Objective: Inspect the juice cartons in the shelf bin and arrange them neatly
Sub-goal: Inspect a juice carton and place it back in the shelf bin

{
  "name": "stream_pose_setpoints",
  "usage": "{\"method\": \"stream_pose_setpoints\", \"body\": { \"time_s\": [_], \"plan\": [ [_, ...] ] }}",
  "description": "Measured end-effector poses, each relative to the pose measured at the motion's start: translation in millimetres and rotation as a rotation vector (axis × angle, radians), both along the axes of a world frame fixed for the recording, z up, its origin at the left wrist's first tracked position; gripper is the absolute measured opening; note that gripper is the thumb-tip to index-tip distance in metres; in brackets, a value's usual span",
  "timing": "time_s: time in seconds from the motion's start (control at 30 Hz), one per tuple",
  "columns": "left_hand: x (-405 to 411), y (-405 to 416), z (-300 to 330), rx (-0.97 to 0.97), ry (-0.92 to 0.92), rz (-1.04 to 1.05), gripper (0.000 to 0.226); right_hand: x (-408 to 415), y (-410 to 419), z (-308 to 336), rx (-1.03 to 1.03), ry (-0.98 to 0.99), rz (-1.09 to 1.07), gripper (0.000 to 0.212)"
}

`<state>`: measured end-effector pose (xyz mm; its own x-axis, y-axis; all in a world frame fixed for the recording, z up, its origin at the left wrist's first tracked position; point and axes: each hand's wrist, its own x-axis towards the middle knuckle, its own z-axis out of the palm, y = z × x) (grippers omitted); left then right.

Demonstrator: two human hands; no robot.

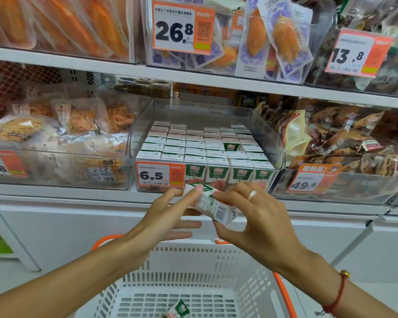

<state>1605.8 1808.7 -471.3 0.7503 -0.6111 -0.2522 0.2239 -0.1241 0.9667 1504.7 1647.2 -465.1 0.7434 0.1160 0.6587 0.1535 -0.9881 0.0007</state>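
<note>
A clear plastic shelf bin [278, 143] holds several rows of small white-and-green juice cartons [193, 148] standing upright, with one gap in the right part of the rows. In front of the bin, below its 6.5 price tag [160, 174], one juice carton [213, 206] lies tilted between both hands. My left hand [168, 214] holds its upper left end with thumb and fingers. My right hand [253, 221], wearing a ring, pinches it from the right, thumb under the lower end.
A white shopping basket [193, 260] with orange handles sits below my hands, with one juice carton [179, 309] lying inside. Bins of packaged snacks stand left [55, 138] and right [342, 143]. The upper shelf edge [193, 76] overhangs the bin.
</note>
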Motion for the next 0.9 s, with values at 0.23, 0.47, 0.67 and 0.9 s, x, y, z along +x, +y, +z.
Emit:
{"method": "stream_pose_setpoints", "body": {
  "time_s": [0.23, 0.47, 0.67, 0.9],
  "plan": [
    [10, 4, 1, -0.253, 0.261, 0.113, 0.056, 13, 0, -10, -0.157, -0.073, 0.122, 0.030],
    [14, 0, 1, -0.272, 0.027, -0.014, 0.050, 20, -10, -2, 0.721, 0.278, 0.098, 0.054],
    [28, -1, 24, -0.108, -0.589, -0.061, 0.046, 24, -27, 9, 0.901, 0.281, 0.262, 0.037],
    [56, -49, 53, -0.072, -0.839, -0.070, 0.034, 39, -66, 19, 0.733, 0.199, 0.145, 0.048]
  ]
}}
